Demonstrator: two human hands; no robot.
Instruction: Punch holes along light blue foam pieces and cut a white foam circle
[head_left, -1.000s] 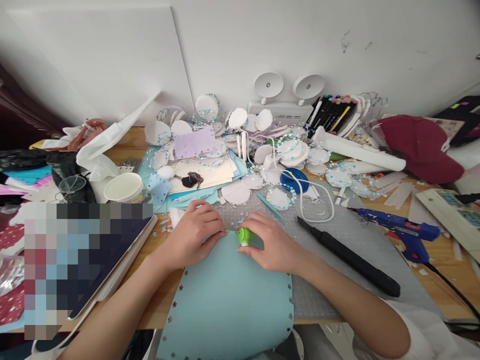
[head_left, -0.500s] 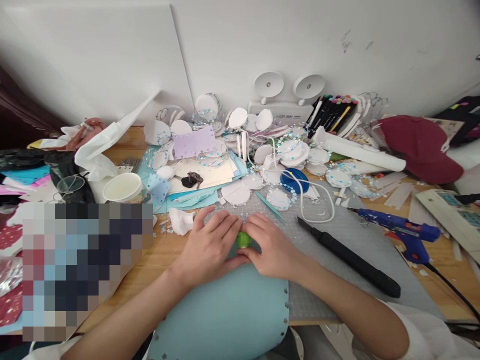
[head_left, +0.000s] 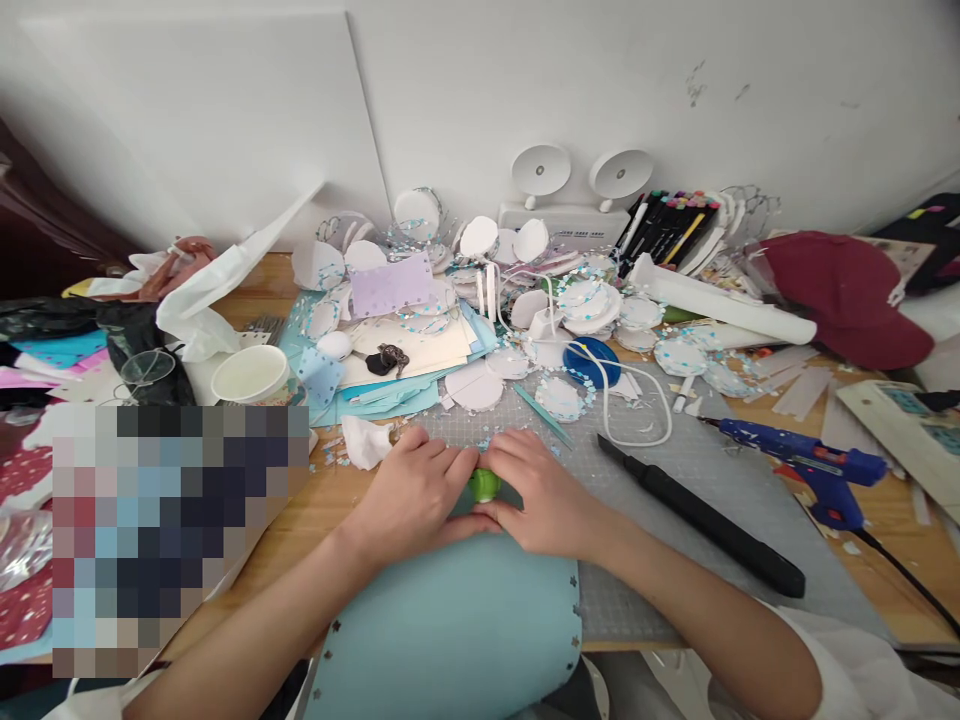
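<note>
A small green punch (head_left: 484, 485) sits at the far edge of a light blue sheet (head_left: 457, 630) that lies on the grey cutting mat (head_left: 675, 480) and hangs over the table's front. Small star holes run along the sheet's edges. My left hand (head_left: 416, 495) presses down on the punch and sheet from the left, fingers curled over it. My right hand (head_left: 544, 500) is closed on the punch from the right, thumb and fingers around it.
A black utility knife (head_left: 705, 520) and a blue glue gun (head_left: 802, 470) lie to the right on the mat. White paper discs (head_left: 472, 385), a blue tape roll (head_left: 592, 362), a paper cup (head_left: 251, 375), markers (head_left: 667, 225) and a maroon cap (head_left: 847, 295) crowd the back. A blurred tablet lies left.
My left hand moved from the sheet's edge onto the punch, closing against my right hand. The blue sheet slid toward me and off the table edge.
</note>
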